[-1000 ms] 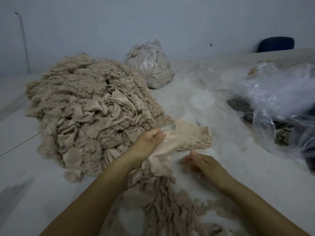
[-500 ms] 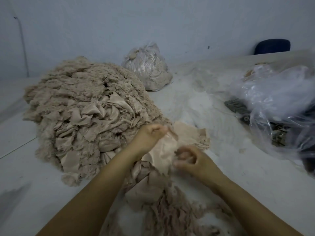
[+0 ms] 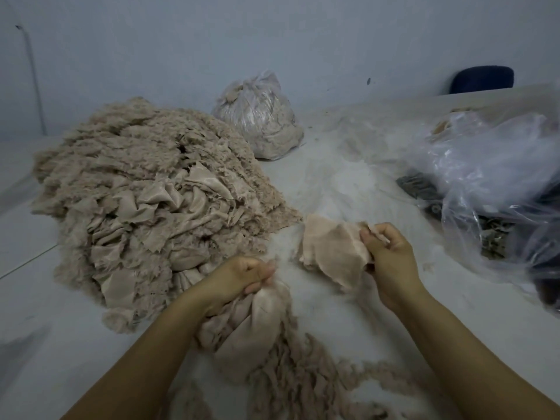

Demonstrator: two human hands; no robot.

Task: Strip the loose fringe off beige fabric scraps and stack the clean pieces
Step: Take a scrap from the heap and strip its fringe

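Beige scrap point(image 3: 333, 253) pinched in right hand point(image 3: 391, 256) above worktop point(image 3: 348, 183); fringed bundle point(image 3: 257, 328) gripped by left hand point(image 3: 239, 280). Best pulled apart steadily, close to the frayed edge.

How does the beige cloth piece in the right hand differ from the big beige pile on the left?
The flat beige cloth piece is single, smooth-edged and gripped by the right hand. The big beige scrap pile is many crumpled pieces, fringed at the edges, lying untouched. Both share one beige colour.
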